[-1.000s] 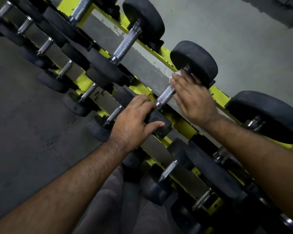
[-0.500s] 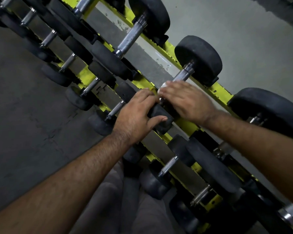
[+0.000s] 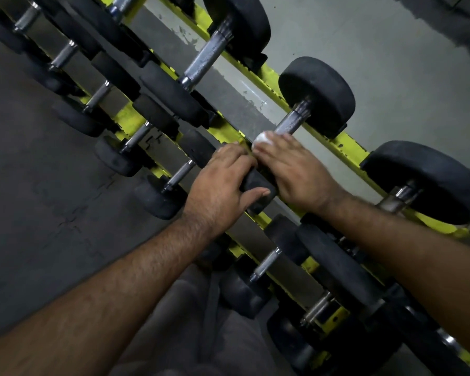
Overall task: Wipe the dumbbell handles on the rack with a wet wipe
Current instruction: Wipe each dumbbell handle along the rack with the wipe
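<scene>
Gripping the near black head [image 3: 257,189] of a dumbbell on the yellow rack [image 3: 347,147], the left hand [image 3: 220,189] had its fingers curled over the top of that head and its thumb pressed along the near side. Just beside it, knuckles almost touching, the right hand [image 3: 296,172] lay over the near end of the same dumbbell's knurled steel handle [image 3: 292,122], fingers bent down over the bar. A bunched white wet wipe [image 3: 261,139] showed under the right fingertips, pressed against the handle; only a small lump of it peeked out beyond the fingers, and how far it wrapped round the bar could not be told. Past the wipe, the bare stretch of handle ran away from the right hand, up to the far black head [image 3: 318,95], which rested on the rack's far rail.

To the left of the left hand, another dumbbell [image 3: 215,54] with a thicker handle sat on the same upper tier, well apart from both hands. Right of the right forearm, a larger dumbbell head [image 3: 429,180] lay on the rail. Below the left wrist, smaller dumbbells [image 3: 171,183] sat on a lower tier. Grey concrete floor [image 3: 404,63] spread beyond the rack.
</scene>
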{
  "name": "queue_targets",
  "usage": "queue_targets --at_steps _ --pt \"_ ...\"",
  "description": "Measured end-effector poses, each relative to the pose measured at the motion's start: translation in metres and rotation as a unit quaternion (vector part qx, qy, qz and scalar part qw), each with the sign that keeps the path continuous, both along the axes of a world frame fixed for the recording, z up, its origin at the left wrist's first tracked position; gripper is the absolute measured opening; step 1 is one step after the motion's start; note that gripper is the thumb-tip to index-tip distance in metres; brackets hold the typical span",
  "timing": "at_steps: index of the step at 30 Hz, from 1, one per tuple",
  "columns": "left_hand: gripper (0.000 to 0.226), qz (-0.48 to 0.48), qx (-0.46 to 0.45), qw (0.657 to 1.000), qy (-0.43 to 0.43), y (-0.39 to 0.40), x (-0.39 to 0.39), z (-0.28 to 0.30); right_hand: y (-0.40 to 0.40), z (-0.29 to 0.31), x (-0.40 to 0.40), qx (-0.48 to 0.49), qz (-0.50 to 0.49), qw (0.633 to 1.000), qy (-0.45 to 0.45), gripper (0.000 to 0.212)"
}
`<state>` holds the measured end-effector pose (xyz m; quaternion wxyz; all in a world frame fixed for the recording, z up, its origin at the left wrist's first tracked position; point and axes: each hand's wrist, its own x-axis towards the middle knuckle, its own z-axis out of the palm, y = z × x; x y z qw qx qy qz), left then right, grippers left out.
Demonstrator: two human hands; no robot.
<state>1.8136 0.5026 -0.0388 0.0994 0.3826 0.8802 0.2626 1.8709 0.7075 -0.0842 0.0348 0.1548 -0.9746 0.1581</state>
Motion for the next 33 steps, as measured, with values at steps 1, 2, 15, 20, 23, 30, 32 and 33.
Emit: queue_targets --at_steps 1,2,15,20,23,30,32,33 --pt "0.054 -0.003 -0.006 1.0 0.003 0.0 0.0 0.0 0.001 0.001 -0.002 0.002 0.022 1.0 -0.01 0.051" --pt "0.054 -0.005 -0.015 1.0 0.007 0.0 0.0 0.001 0.009 0.004 -0.006 0.006 0.013 1.0 -0.005 0.05" --pt "0.058 0.0 -0.065 0.996 0.053 0.01 0.021 0.002 0.005 0.015 -0.011 0.039 -0.147 0.988 0.017 0.044" --pt "0.061 -0.017 -0.069 0.996 0.052 0.01 0.024 0.004 0.013 0.026 -0.01 0.062 -0.082 0.995 0.0 0.04" --pt "0.056 -0.049 -0.022 0.998 -0.024 -0.001 0.007 0.01 0.006 0.032 -0.016 0.077 -0.174 0.982 -0.01 0.043" --pt "0.051 -0.055 -0.019 0.984 -0.171 -0.011 -0.05 0.019 0.012 0.036 -0.015 0.083 -0.149 0.985 -0.026 0.046" --pt "0.05 -0.058 -0.033 0.98 -0.19 -0.008 -0.053 0.017 0.003 0.037 -0.013 0.084 -0.194 0.977 -0.039 0.047" --pt "0.05 -0.056 -0.036 0.979 -0.193 -0.007 -0.052 0.017 -0.006 0.035 -0.011 0.085 -0.175 0.98 -0.052 0.047"
